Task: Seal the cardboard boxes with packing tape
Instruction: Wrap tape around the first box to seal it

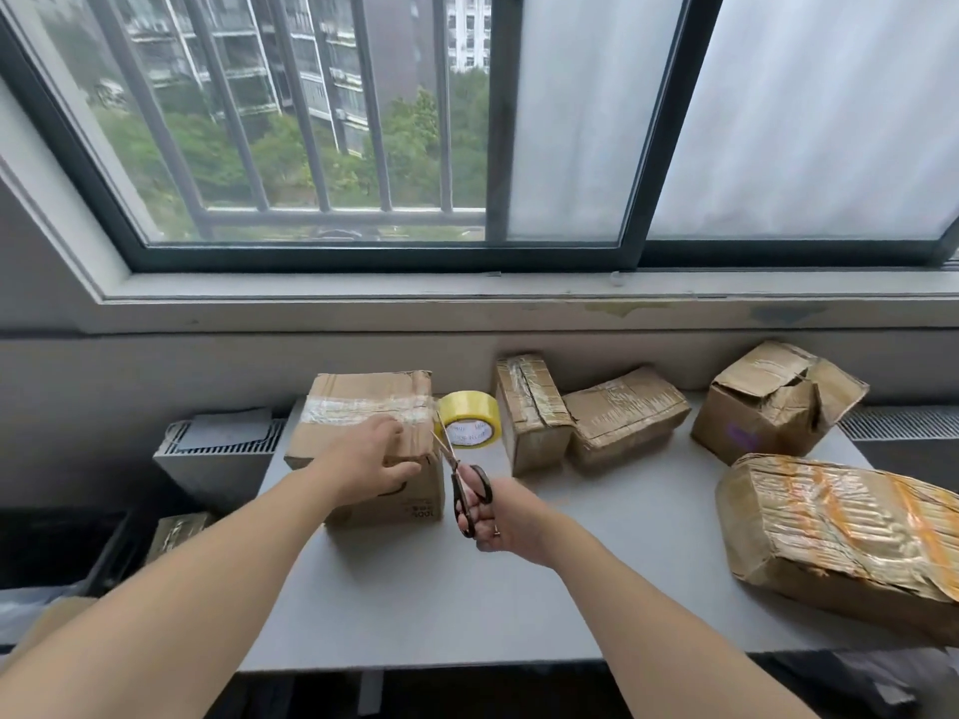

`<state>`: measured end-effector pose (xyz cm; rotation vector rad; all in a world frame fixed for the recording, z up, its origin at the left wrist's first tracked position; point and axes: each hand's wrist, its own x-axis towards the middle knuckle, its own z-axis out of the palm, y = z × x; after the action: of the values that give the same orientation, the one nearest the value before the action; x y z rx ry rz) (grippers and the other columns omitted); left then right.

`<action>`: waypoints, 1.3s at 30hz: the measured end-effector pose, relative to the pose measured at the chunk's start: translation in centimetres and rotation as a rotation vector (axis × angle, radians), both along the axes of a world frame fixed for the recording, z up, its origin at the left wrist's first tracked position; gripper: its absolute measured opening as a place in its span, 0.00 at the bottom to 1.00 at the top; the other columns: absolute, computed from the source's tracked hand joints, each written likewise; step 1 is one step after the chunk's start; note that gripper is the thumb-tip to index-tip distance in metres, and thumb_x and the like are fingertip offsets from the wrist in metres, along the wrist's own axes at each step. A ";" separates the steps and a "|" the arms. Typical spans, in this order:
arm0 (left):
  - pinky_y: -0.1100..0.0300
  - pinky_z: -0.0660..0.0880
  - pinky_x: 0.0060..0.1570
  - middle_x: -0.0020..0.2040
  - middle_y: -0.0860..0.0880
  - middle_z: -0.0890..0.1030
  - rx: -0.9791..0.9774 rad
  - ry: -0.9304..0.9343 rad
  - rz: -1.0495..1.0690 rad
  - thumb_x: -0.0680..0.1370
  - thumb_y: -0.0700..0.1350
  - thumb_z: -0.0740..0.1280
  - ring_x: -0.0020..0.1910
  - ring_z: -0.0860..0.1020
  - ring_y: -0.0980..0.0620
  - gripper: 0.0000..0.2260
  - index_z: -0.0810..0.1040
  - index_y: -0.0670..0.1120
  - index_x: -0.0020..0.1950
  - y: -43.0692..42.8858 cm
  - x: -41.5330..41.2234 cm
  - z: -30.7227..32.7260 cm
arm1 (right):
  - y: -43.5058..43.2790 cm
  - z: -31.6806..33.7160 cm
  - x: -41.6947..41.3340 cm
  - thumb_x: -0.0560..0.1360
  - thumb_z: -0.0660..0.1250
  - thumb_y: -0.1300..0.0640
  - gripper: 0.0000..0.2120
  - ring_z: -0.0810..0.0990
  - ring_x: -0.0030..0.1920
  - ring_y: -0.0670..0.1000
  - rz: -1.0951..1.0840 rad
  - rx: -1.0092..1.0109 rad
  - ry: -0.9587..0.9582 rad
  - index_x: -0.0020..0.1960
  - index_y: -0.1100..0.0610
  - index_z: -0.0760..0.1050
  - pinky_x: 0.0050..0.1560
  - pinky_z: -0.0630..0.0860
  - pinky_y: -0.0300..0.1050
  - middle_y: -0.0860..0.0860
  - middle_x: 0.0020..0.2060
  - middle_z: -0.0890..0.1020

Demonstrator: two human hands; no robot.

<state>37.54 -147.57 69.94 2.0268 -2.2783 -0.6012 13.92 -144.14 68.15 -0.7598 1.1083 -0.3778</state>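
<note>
- The step in hand seems to be the cutting of the tape: a strip of tape (363, 409) already runs across the top of the box (358, 443) at the far left of the table (571, 589).
- The left hand (371, 467) lies on the near top edge of this box. Its fingers rest on the top and the thumb is along the front face. It presses the box and does not grasp it.
- The right hand (506, 516) grips the dark handles of the scissors (456, 469). The blades are apart and point to the upper right edge of the box.
- The yellow tape roll (469, 420) stands on its edge just beside the box, on the right. It is too fine to see if tape still joins the roll to the box, or if it sits between the blades.
- The next move probably calls for closing the blades near the box edge, while the left hand holds the box firm, and then pressing the loose end down on the side.
- More boxes wait on the right: an upright small box (529, 412), a flat box (625, 412) touching it, an open box (773, 402) with flaps up, and a large wrapped box (840, 526) at the near right.
- By this view the open box is the one that most clearly still needs sealing.
</note>
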 end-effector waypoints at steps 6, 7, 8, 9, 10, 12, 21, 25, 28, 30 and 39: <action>0.54 0.71 0.64 0.65 0.50 0.79 -0.106 0.249 0.096 0.84 0.52 0.64 0.66 0.76 0.48 0.14 0.78 0.48 0.66 -3.5 -0.8 3.0 | -0.7 0.4 0.1 0.76 0.68 0.33 0.25 0.64 0.27 0.46 -0.015 -0.020 0.057 0.41 0.56 0.75 0.34 0.67 0.35 0.53 0.34 0.79; 0.55 0.72 0.62 0.64 0.51 0.80 -0.097 0.256 0.082 0.84 0.51 0.64 0.64 0.77 0.49 0.13 0.79 0.48 0.65 -4.6 -1.1 3.7 | -0.8 0.3 0.0 0.76 0.69 0.33 0.25 0.65 0.27 0.46 -0.023 -0.022 0.067 0.42 0.56 0.75 0.34 0.68 0.35 0.53 0.34 0.79; 0.55 0.73 0.61 0.62 0.50 0.81 -0.077 0.234 0.049 0.84 0.51 0.64 0.61 0.78 0.49 0.12 0.80 0.48 0.64 -5.9 -1.4 4.3 | -1.1 0.2 0.0 0.76 0.69 0.33 0.25 0.66 0.28 0.46 -0.026 -0.023 0.075 0.42 0.56 0.75 0.34 0.69 0.35 0.53 0.34 0.80; 0.54 0.74 0.61 0.62 0.50 0.82 -0.053 0.192 -0.003 0.84 0.50 0.64 0.59 0.78 0.49 0.12 0.80 0.48 0.64 -7.3 -1.8 4.6 | -1.4 0.1 0.0 0.76 0.69 0.33 0.25 0.66 0.28 0.46 -0.022 -0.025 0.084 0.42 0.56 0.75 0.34 0.69 0.36 0.53 0.34 0.80; 0.54 0.74 0.61 0.61 0.49 0.83 -0.024 0.138 -0.067 0.83 0.51 0.65 0.58 0.79 0.49 0.12 0.80 0.48 0.64 -8.6 -2.3 4.8 | -1.6 -0.1 0.1 0.76 0.69 0.33 0.25 0.66 0.28 0.46 -0.017 -0.026 0.092 0.41 0.56 0.75 0.34 0.69 0.36 0.53 0.34 0.80; 0.52 0.75 0.62 0.62 0.48 0.82 0.040 0.045 -0.200 0.82 0.53 0.67 0.59 0.78 0.49 0.15 0.79 0.47 0.65 -10.8 -3.3 4.9 | -1.9 -0.1 0.2 0.77 0.68 0.34 0.24 0.66 0.28 0.46 -0.015 -0.022 0.108 0.39 0.55 0.74 0.34 0.68 0.36 0.53 0.34 0.79; 0.56 0.72 0.48 0.46 0.49 0.79 0.363 -0.190 -0.374 0.82 0.66 0.61 0.39 0.76 0.55 0.22 0.76 0.46 0.52 -16.5 -6.3 2.2 | -2.5 -1.3 0.9 0.73 0.69 0.32 0.26 0.65 0.30 0.46 0.019 -0.025 0.110 0.44 0.56 0.73 0.37 0.68 0.36 0.52 0.35 0.80; 0.56 0.75 0.42 0.38 0.55 0.76 0.425 -0.155 -0.414 0.79 0.67 0.65 0.36 0.78 0.54 0.18 0.77 0.53 0.43 -18.0 -6.8 2.2 | -3.0 -1.7 1.1 0.68 0.69 0.29 0.29 0.64 0.31 0.46 0.016 -0.036 0.095 0.45 0.56 0.72 0.36 0.68 0.35 0.53 0.36 0.80; 0.51 0.81 0.49 0.46 0.53 0.81 0.464 -0.142 -0.479 0.77 0.65 0.70 0.46 0.81 0.51 0.16 0.83 0.54 0.47 -19.3 -6.8 2.0 | -3.2 -2.0 0.8 0.74 0.67 0.31 0.25 0.66 0.31 0.46 0.043 -0.064 0.096 0.42 0.54 0.73 0.37 0.69 0.35 0.51 0.35 0.80; 0.47 0.81 0.56 0.46 0.54 0.82 0.506 -0.088 -0.484 0.76 0.62 0.73 0.47 0.80 0.52 0.12 0.83 0.55 0.47 -19.9 -6.8 1.7 | -3.4 -2.2 0.7 0.75 0.66 0.32 0.24 0.66 0.32 0.46 0.048 -0.074 0.097 0.42 0.54 0.73 0.37 0.69 0.35 0.50 0.35 0.80; 0.53 0.77 0.57 0.46 0.53 0.84 0.651 0.342 -0.363 0.76 0.50 0.77 0.48 0.80 0.53 0.04 0.86 0.52 0.47 -20.8 -5.0 0.8 | -3.9 -2.7 0.4 0.74 0.67 0.32 0.28 0.69 0.31 0.46 0.021 -0.092 0.078 0.47 0.59 0.72 0.37 0.69 0.36 0.54 0.37 0.79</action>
<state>32.52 -168.33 70.70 1.4869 -2.4355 -1.7521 14.36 -148.08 65.46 -0.8733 1.1612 -0.3859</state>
